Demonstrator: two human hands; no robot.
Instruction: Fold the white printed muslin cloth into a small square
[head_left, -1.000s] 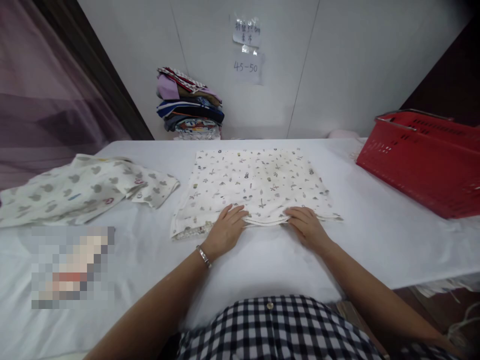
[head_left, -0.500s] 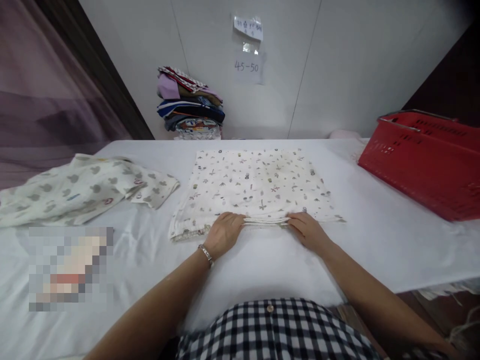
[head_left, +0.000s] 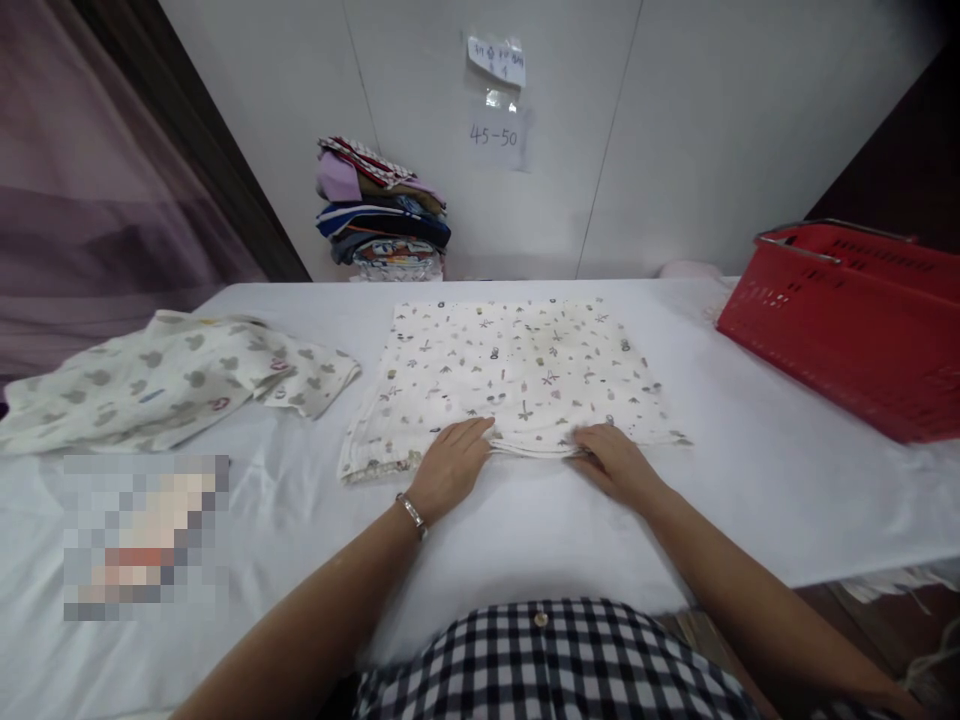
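Note:
A white cloth with small printed figures lies folded in layers on the white-covered table. My left hand, with a bracelet at the wrist, has its fingers together over the cloth's near edge, left of the middle. Right of the middle, my right hand pinches the same edge, thumb below and fingers on top. Between the hands the layered edge sags slightly. A second white cloth with grey prints lies rumpled at the left, apart from my hands.
A red basket stands at the right of the table. Folded clothes are stacked beyond the far edge, by the wall. A blurred-out item lies at the near left. A purple curtain hangs at the left.
The cloth's near edge between my hands has dropped a little and its layers look less tightly stretched. My left fingers now lie flatter over the edge.

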